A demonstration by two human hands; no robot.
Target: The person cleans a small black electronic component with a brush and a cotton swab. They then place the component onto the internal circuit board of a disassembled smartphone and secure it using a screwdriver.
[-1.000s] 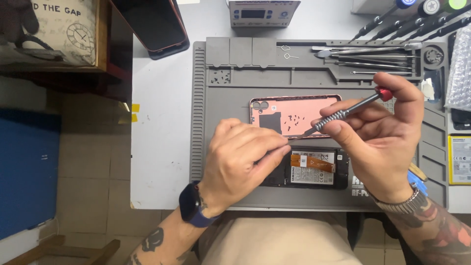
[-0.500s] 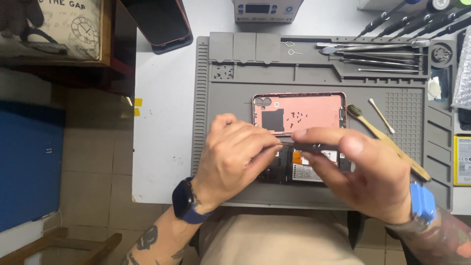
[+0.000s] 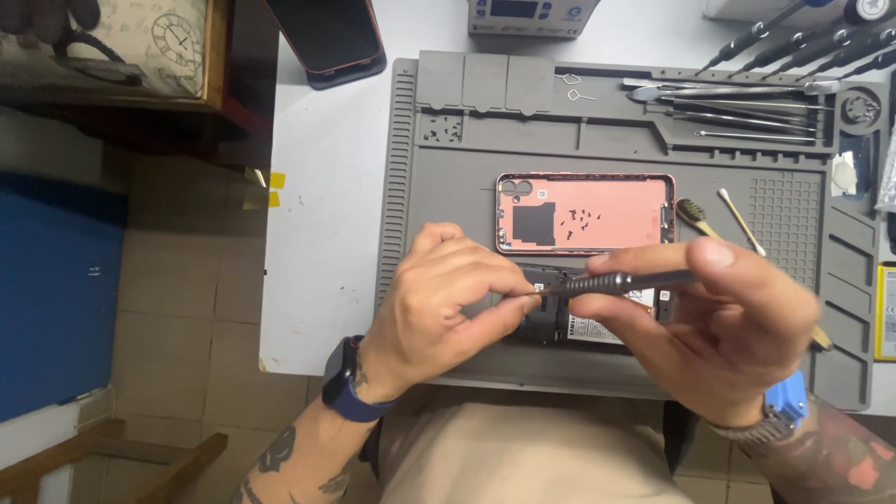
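Right hand (image 3: 709,327) has its grip clamped on a dark screwdriver (image 3: 625,280), held nearly level with the tip pointing left. Left hand (image 3: 448,303) pinches its fingertips right at that tip (too small to tell if it's holding a screw). Both hover over the opened phone (image 3: 597,322) on the grey repair mat (image 3: 448,187), the pink back cover (image 3: 583,213) lying just beyond on the tabletop (image 3: 327,187).

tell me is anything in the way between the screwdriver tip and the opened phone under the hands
Nothing visible blocks it. The right hand holds the screwdriver nearly level, its tip at the left hand fingertips just above the opened phone. The hands hide the exact contact spot. The pink back cover lies apart, farther back on the mat.
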